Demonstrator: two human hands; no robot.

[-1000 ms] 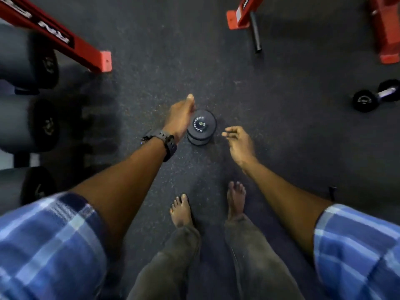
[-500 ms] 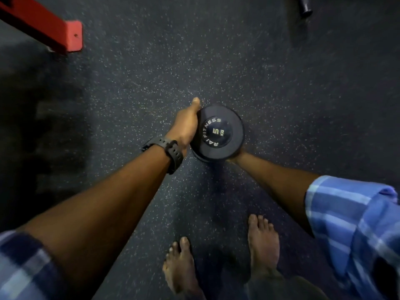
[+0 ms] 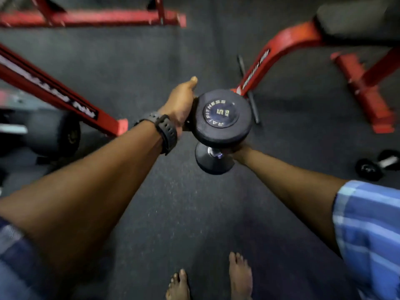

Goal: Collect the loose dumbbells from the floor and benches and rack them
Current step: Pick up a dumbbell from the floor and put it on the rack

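Fingers of the left hand hidden behind the top head of the dumbbell; palm is against the head's left side, thumb stretched forward along the rim, so whether they curl round it cannot be told. Fingers of the right hand mostly hidden under the same head; the hand sits at the chrome handle on its right side, grip looks closed on the handle but the fingers themselves don't show clearly. Dumbbell is off the floor, held on end between both hands, top face up toward the camera, marked 5 KG, lower head below and nearer. Black watch on the left wrist. Blue plaid sleeve on the right arm. Two bare feet at the near edge.

Second dumbbell lies on the floor at far right, well apart from the hands. Red bench frame with a dark pad runs far right; another red bar crosses the far left. Red rail comes in from the left, with a large dark round weight under it. Frame is motion-blurred at the edges.
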